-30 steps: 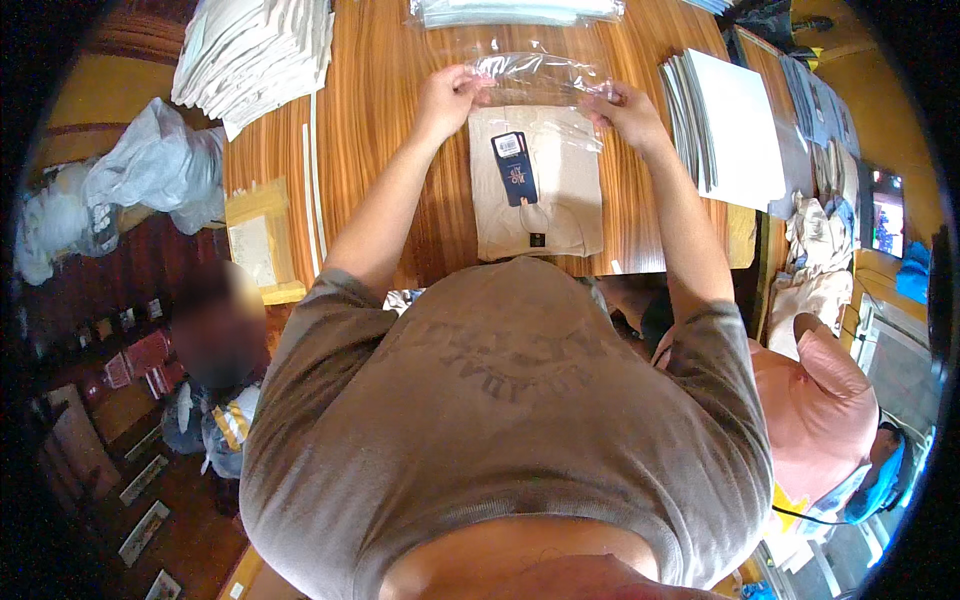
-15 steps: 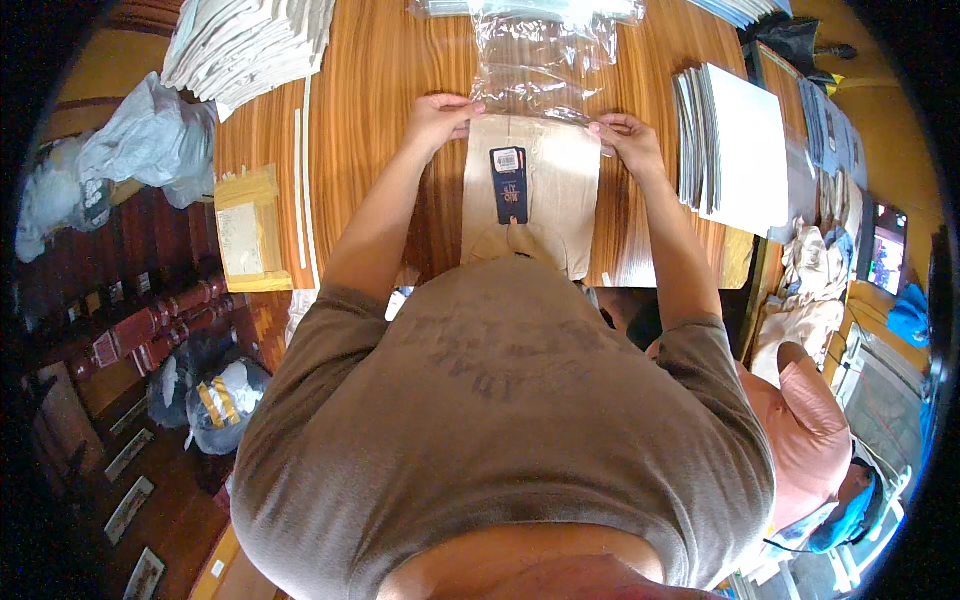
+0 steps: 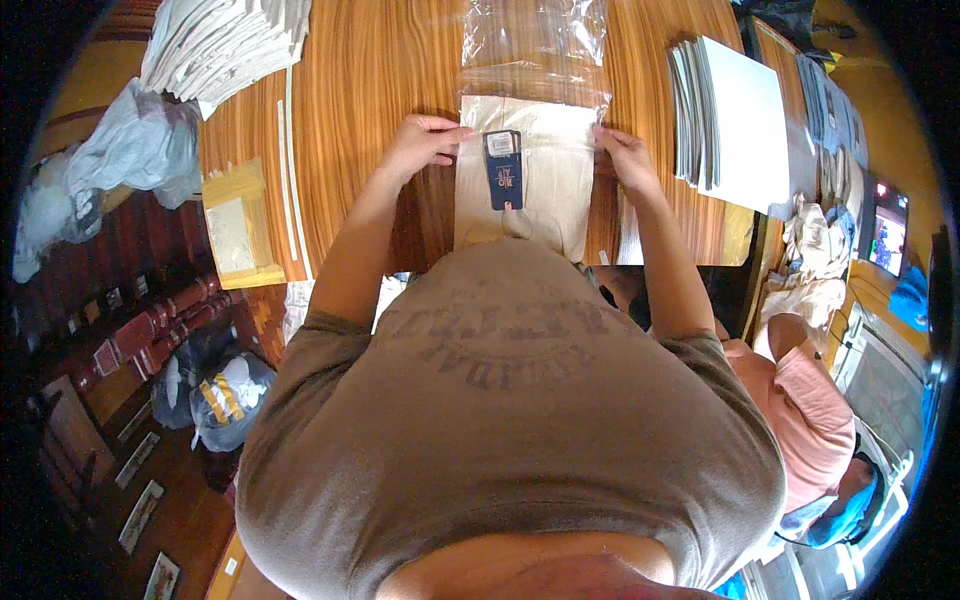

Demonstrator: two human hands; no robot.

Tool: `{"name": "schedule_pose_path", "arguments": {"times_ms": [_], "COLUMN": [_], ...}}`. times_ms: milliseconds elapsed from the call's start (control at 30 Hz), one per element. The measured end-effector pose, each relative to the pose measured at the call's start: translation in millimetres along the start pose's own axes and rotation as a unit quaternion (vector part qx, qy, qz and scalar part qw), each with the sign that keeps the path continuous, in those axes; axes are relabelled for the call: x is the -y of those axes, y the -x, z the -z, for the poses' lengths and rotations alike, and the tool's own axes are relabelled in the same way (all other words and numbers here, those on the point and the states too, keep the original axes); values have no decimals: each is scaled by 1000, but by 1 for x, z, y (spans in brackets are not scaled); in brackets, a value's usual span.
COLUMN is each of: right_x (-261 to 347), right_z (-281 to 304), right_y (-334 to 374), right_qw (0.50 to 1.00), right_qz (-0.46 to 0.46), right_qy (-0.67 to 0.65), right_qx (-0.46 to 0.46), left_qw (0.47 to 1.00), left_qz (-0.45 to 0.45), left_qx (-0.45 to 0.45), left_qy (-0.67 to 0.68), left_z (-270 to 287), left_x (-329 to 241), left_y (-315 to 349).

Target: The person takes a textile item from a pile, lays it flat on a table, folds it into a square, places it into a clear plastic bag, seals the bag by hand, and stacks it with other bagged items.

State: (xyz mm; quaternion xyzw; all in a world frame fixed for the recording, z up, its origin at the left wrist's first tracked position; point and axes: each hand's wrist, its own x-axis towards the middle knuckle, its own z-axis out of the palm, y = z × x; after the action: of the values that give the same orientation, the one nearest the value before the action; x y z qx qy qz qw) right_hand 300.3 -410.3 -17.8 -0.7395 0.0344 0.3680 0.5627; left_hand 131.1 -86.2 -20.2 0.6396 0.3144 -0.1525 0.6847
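Note:
A folded beige garment [image 3: 557, 180], perhaps trousers, lies on the wood-grain table close to my body. On top of it is a dark blue hang tag [image 3: 506, 182] with a white sticker. A clear plastic bag [image 3: 534, 45] stretches away from me, its near part covering the garment's far end. My left hand [image 3: 424, 147] pinches the bag's left edge beside the garment, while my right hand [image 3: 627, 160] pinches the right edge at about the same height. Below the tag, my shirt hides the garment's near end.
Stacked white sheets [image 3: 735, 125] stand on the right of the table [image 3: 370, 60]. A pile of pale folded cloth [image 3: 235, 45] sits at the far left, near a yellow-taped packet [image 3: 238, 230]. Another person [image 3: 800, 420] is at my right.
Both hands have come slightly nearer to me along the garment's sides, drawing the bag's edge over its far end. The view has shifted a little.

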Motion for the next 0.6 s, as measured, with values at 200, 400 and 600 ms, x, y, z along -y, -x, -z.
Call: {"name": "schedule_pose_path", "arguments": {"times_ms": [200, 400, 600], "right_x": [9, 13, -20], "right_z": [-27, -32, -29], "right_y": [-56, -61, -41], "right_qw": [942, 964, 968], "right_qz": [228, 156, 187], "right_qy": [204, 128, 30], "right_qx": [-140, -176, -165], "left_qw": [997, 995, 995], "left_qz": [-49, -61, -84], "left_qx": [-1, -29, -27], "left_qy": [-63, -71, -39], "left_z": [-6, -17, -12], "left_x": [-15, -25, -16], "left_y": [-14, -17, -13]}}
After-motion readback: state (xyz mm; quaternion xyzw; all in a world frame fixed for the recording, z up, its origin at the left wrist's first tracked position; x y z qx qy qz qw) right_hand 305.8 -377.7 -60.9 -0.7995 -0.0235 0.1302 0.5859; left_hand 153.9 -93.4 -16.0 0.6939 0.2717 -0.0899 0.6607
